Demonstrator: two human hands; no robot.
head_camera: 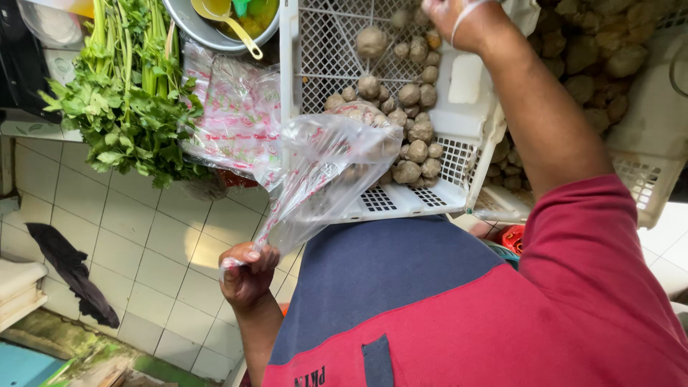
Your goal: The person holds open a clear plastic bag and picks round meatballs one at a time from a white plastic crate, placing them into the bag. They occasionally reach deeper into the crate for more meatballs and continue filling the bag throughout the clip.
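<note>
Clear thin plastic bag (326, 161): our left hand (247, 272) pinches its mouth, bagging step. Right hand (459, 21) reaches over brown round meatballs (416, 132) in the white lattice crate (301, 64); grip unclear. Next needs the mouth held wide.

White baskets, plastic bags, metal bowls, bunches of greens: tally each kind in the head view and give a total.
White baskets: 2
Clear plastic bag held by the left hand: 1
Metal bowl: 1
Bunch of greens: 1
Total: 5
The right hand reaches over the nearer basket.

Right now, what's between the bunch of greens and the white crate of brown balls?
In the head view, a stack of clear printed plastic bags lies between the greens and the crate.
</note>
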